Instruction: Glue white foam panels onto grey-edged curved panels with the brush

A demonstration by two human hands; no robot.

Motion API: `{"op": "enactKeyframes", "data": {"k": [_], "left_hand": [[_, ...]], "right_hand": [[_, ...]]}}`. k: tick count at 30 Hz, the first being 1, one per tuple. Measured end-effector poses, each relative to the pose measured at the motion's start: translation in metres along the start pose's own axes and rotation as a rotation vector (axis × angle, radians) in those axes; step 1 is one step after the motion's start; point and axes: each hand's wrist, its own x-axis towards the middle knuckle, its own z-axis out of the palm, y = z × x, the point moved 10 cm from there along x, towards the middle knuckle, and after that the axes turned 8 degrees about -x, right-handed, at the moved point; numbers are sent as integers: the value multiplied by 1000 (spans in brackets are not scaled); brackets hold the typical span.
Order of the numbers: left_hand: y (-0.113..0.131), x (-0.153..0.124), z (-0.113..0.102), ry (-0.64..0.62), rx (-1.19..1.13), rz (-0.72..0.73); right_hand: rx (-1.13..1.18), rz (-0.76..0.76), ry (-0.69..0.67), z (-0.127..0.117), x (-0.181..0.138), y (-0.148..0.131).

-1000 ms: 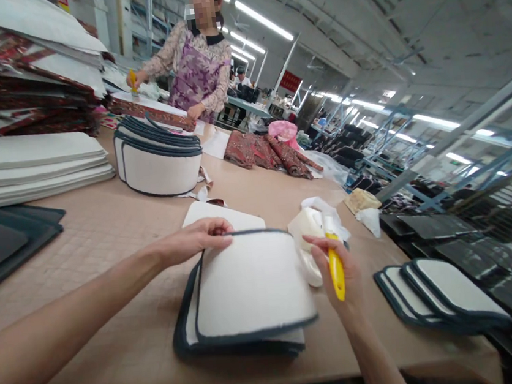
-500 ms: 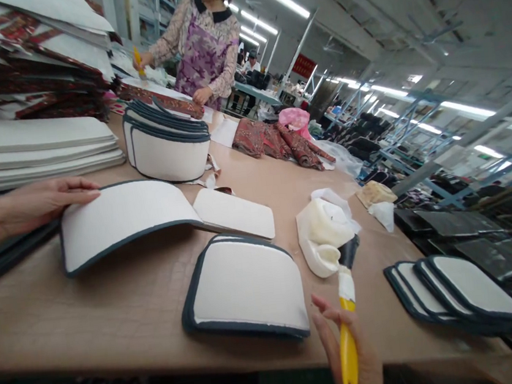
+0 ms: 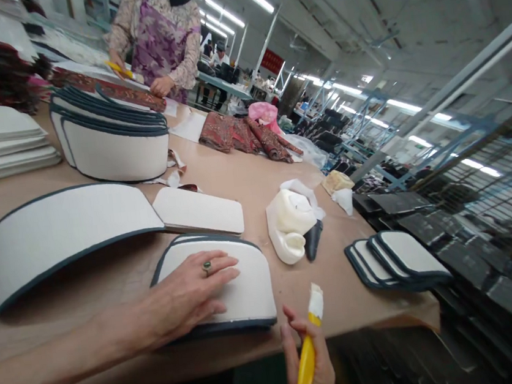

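**benchrat:** so where's this at? Left hand [image 3: 188, 292] lies flat, fingers spread, pressing on the white panel with dark trim [image 3: 229, 281] at the near table edge. Right hand [image 3: 310, 364] is closed around a yellow-handled brush [image 3: 307, 349], bristle end up, just right of that panel and not touching it.

**gluepot99:** looks like early-to-middle to me. A bigger trimmed panel [image 3: 61, 229] lies to the left with a plain white board [image 3: 200, 209] beside it, and a row of small trimmed pieces [image 3: 395, 256] overlaps near the right corner. Can't tell if the pressed panel has been brushed yet, no wet sheen visible.

**benchrat:** containers?

**gluepot99:** only that white tub-ish lump [image 3: 291, 222] wrapped in plastic, right of center, with a dark lid or scoop [image 3: 313, 239] leaning on it. What's inside I can't tell. Far left there's a tall stack of trimmed panels [image 3: 111, 140], still plenty to go I'd guess. Another person [image 3: 159, 36] works at the far end.
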Motion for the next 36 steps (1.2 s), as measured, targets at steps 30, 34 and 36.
{"op": "enactKeyframes", "data": {"k": [30, 34, 36], "left_hand": [[-12, -15, 59, -43, 336, -5], [-23, -24, 65, -2, 247, -103], [-25, -25, 62, -15, 187, -157]], "right_hand": [[-135, -472, -286, 83, 69, -7], [-119, -446, -383, 97, 91, 0], [-126, -396, -366, 98, 100, 4]]}}
